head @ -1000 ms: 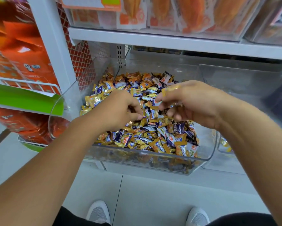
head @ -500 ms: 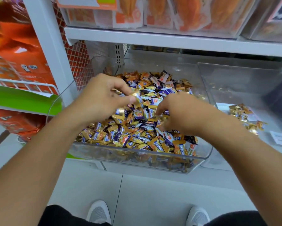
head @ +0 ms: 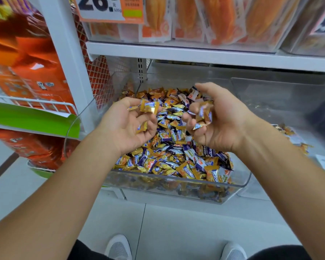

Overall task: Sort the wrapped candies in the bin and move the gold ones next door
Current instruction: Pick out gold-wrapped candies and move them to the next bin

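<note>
- Bin (head: 176, 182): candies (head: 167, 158) fill it; next bin (head: 281, 102), at 3 o'clock, holds few.
- Both hands, buried in the pile half a second ago, now raised, palms up.
- Left hand (head: 127, 124) cups gold candy (head: 149, 107).
- Right hand (head: 214, 119) cups mixed pieces; transfer likely next.

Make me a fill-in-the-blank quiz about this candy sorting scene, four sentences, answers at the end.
1. The left hand holds up a ____-wrapped candy.
2. Both hands hover over the clear ____ full of wrapped candies.
3. The right hand holds ____ candies, not one.
4. The neighbouring bin stands to the ____ of the full one.

Missing words: gold; bin; several; right
</note>
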`<control>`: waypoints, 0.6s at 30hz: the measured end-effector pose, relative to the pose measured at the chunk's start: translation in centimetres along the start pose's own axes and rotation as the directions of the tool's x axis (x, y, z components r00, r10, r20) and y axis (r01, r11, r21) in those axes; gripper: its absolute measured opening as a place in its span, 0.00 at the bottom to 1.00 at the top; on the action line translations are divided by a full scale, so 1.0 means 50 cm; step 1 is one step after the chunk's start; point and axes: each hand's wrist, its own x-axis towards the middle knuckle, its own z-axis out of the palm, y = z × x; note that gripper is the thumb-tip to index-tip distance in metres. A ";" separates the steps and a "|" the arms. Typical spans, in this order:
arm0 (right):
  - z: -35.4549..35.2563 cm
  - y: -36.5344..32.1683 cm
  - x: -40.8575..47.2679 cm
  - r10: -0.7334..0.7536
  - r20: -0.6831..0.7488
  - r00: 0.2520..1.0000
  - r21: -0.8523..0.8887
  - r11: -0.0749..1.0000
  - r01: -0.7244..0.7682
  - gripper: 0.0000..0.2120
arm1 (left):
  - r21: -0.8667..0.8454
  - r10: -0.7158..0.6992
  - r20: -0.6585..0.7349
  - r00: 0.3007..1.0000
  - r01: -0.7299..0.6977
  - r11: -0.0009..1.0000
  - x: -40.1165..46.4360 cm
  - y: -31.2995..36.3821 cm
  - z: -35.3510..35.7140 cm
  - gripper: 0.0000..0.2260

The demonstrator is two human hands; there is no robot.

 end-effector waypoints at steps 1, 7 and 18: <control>0.004 0.001 0.003 -0.085 -0.069 0.994 -0.139 0.988 0.075 0.22 | 0.050 0.035 -0.030 0.999 -0.034 0.998 0.001 0.001 0.000 0.11; 0.027 0.038 0.019 -0.504 -0.060 0.862 -0.998 0.014 -0.062 0.29 | 0.926 0.628 0.322 0.708 -0.374 -0.054 0.023 -0.015 -0.019 0.11; -0.008 0.014 0.009 -0.603 -0.072 0.795 -0.997 0.065 -0.041 0.19 | 0.762 0.370 0.567 0.736 -0.297 -0.575 0.078 -0.026 0.013 0.16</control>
